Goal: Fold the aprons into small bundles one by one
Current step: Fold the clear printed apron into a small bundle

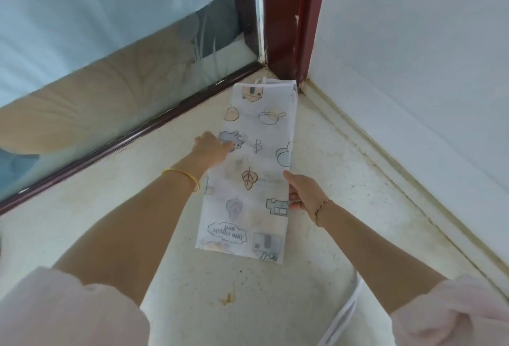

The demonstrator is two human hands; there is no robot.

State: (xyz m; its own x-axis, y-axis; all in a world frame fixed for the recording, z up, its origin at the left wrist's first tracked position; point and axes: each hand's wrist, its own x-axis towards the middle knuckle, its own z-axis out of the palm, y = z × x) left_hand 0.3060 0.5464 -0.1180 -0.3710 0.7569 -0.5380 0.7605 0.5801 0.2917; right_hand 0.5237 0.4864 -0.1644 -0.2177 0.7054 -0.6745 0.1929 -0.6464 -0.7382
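**Item 1.** Glass pane (82,75), left of the red door post (289,14). A dark rail (124,143) runs along its foot to the post's base.

**Item 2.** My left hand (213,150), below and left of the post, with a yellow band (183,177) on the wrist. It lies on the left long edge of the apron (256,169), about midway along. I cannot tell whether the fingers press flat or nip the edge.

**Item 3.** The apron itself: 1 printed piece, already a long narrow strip, flat on the pale floor (344,152). Its far short end lies at the post's base. Its long axis runs from the post back toward me.

**Item 4.** My right hand (303,194), farther from the post than the left, with a thin bracelet (322,206) on the wrist. Thumb on top and fingers curled, it is clamped on the strip's right long edge.

**Item 5.** White cloth with a band (347,312), farthest from the post, between my forearms. I cannot tell whether it is another apron.

**Item 6.** White wall (413,70), right of the post.

**Containers:** 0 in view.

**Note:** The next fold probably goes across the long axis, bringing the near end toward the post. Of my 2 hands, the right is closer to that end and better placed to lift it.
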